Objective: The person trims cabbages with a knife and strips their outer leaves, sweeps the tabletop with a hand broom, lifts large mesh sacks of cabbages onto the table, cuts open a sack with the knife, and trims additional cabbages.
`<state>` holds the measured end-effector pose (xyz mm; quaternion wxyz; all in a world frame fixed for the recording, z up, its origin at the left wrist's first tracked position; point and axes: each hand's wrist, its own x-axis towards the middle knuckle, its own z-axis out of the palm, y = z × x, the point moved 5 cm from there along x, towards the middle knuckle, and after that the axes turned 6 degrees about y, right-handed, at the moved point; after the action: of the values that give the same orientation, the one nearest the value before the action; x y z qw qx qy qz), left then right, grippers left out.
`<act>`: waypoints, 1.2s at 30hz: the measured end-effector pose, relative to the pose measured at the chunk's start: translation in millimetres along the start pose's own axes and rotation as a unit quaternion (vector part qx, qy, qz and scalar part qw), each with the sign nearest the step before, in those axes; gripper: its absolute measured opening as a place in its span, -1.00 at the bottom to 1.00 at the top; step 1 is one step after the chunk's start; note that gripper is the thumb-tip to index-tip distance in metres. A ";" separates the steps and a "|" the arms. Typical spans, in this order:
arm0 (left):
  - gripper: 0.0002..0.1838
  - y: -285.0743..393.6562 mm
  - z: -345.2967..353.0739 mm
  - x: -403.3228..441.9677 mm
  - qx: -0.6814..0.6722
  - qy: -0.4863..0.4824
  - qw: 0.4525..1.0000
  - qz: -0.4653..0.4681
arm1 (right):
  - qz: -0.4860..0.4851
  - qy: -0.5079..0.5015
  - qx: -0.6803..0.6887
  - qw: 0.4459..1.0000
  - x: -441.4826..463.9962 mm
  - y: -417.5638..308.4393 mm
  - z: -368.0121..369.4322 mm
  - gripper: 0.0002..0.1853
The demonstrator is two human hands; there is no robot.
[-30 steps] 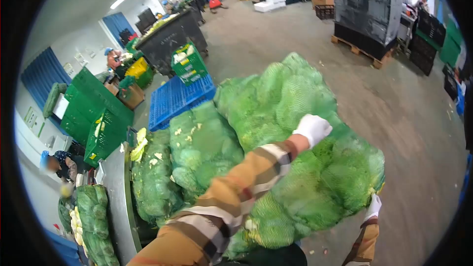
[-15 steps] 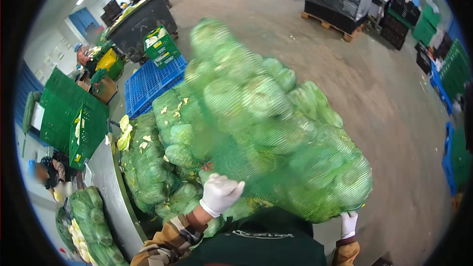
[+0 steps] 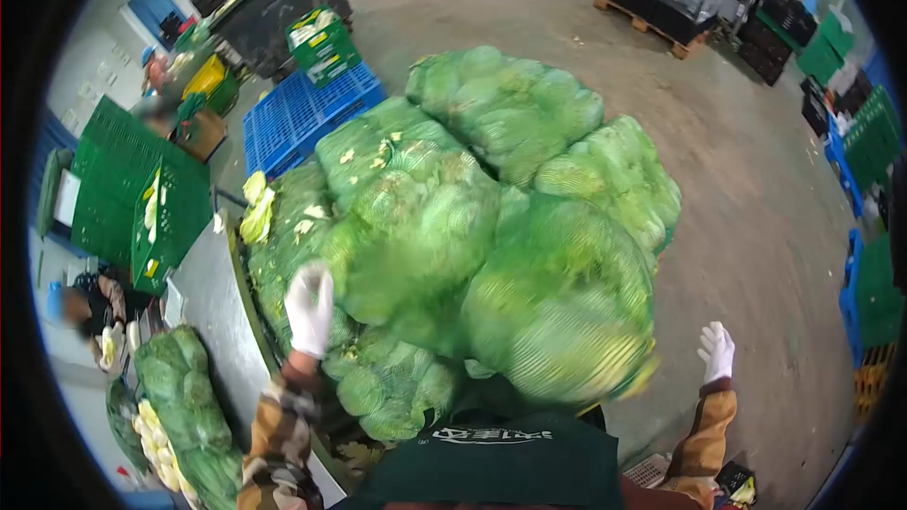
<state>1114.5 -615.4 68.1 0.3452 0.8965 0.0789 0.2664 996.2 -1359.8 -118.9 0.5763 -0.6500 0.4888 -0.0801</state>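
Observation:
My left hand, in a white glove, is raised over the left side of the stack, its fingers pointing up and holding nothing I can see. My right hand, also gloved in white, is off to the right above the floor with fingers spread. Between them lies a large green mesh bag of cabbages, sagging over the front of the stack close to my dark apron. Other mesh bags of cabbages lie behind it. Loose leaf scraps sit on the bags at the left.
A metal table runs along my left, with another filled mesh bag beyond it. Behind the stack are a blue pallet and a green crate. A co-worker stands at far left. Concrete floor extends right.
The bag that was lifted and tilted now lies across the stack. Both hands have let go: my left has moved left, my right up and outward to the right.

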 end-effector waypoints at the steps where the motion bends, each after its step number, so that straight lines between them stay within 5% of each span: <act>1: -0.76 -32.2 0.4 15.8 -0.053 0.001 0.998 -0.044 | 0.033 -0.023 -0.015 0.999 2.0 -4.7 22.9 -0.51; 3: -0.58 -82.0 8.7 44.7 -0.028 -0.027 0.995 -0.089 | 0.113 -0.129 -0.086 0.981 9.8 10.3 75.8 -0.38; 5: -0.52 -177.9 39.8 61.0 0.021 -0.011 0.998 -0.060 | 0.076 -0.190 -0.125 0.971 -1.8 18.9 128.4 -0.47; 7: -0.38 -264.5 82.9 66.6 -0.018 -0.076 0.979 -0.187 | 0.020 -0.231 -0.123 0.965 -20.3 30.4 200.1 -0.49; 8: -0.32 -184.8 83.8 76.4 0.143 -0.170 0.968 -0.116 | 0.003 -0.252 -0.122 0.960 -27.9 34.0 230.4 -0.49; 9: -0.23 -225.6 104.8 71.3 0.218 -0.149 0.956 -0.129 | -0.009 -0.271 -0.119 0.955 -44.0 40.7 264.9 -0.50; 11: -0.22 -242.8 141.5 65.3 0.157 -0.219 0.948 -0.171 | -0.026 -0.309 -0.112 0.944 -60.9 45.3 321.3 -0.51; 15: -0.22 -261.9 151.3 60.3 0.115 -0.156 0.965 -0.179 | -0.044 -0.373 -0.107 0.920 -85.6 52.8 393.7 -0.54; 20: 0.07 -262.5 142.7 74.4 0.015 -0.255 0.878 -0.404 | -0.049 -0.430 -0.112 0.894 -106.0 59.7 439.4 -0.58; 23: -0.03 -310.0 161.1 58.8 -0.017 -0.191 0.911 -0.366 | -0.052 -0.444 -0.117 0.887 -115.8 63.1 452.1 -0.59; 27: -0.13 -160.0 108.2 36.6 0.071 -0.138 0.933 -0.324 | -0.069 -0.472 -0.135 0.869 -127.6 65.4 457.3 -0.62; 29: -0.01 -137.1 84.2 16.0 0.135 -0.121 0.921 -0.346 | -0.080 -0.487 -0.147 0.857 -136.9 65.4 459.4 -0.63; 36: -0.22 -49.5 -8.2 -92.8 0.126 -0.071 0.923 -0.357 | -0.096 -0.523 -0.183 0.827 -170.7 80.1 443.7 -0.66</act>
<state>1033.8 -603.8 1.2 0.3064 0.8614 0.4020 0.0495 1162.0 -926.5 -250.0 0.6052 -0.7322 0.0550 0.3076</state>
